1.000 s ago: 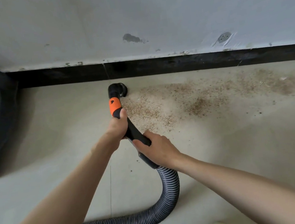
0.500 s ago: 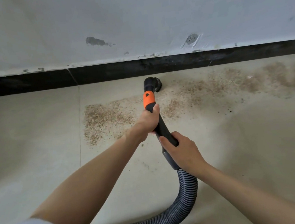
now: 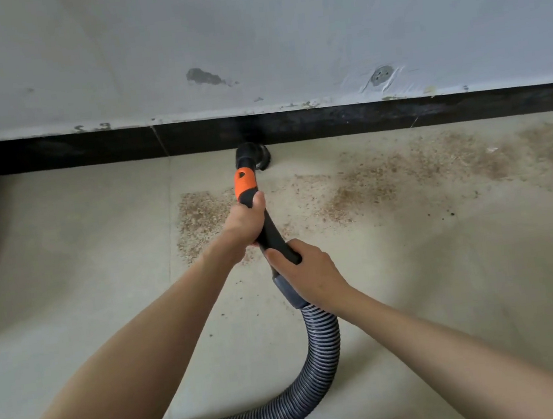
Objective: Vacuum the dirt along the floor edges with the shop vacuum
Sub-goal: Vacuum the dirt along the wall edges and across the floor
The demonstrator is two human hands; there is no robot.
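Against the black baseboard (image 3: 395, 114), touching it at floor level: round black nozzle (image 3: 251, 157) on a smooth black wand (image 3: 271, 234) with an orange collar (image 3: 245, 182). Left hand (image 3: 247, 220) wrapped round the wand just below the collar; right hand (image 3: 304, 270) gripping lower down, over the grey cuff where the ribbed grey hose (image 3: 322, 349) joins and curves back toward the lower left. Brown, grainy dirt (image 3: 363, 196) scattered in patches over the pale smooth floor (image 3: 66, 254), either side of the wand, thicker to the right. Grey wall (image 3: 247, 23) above, matte, chipped and scuffed, with a round patched spot (image 3: 380, 75). No readable writing.
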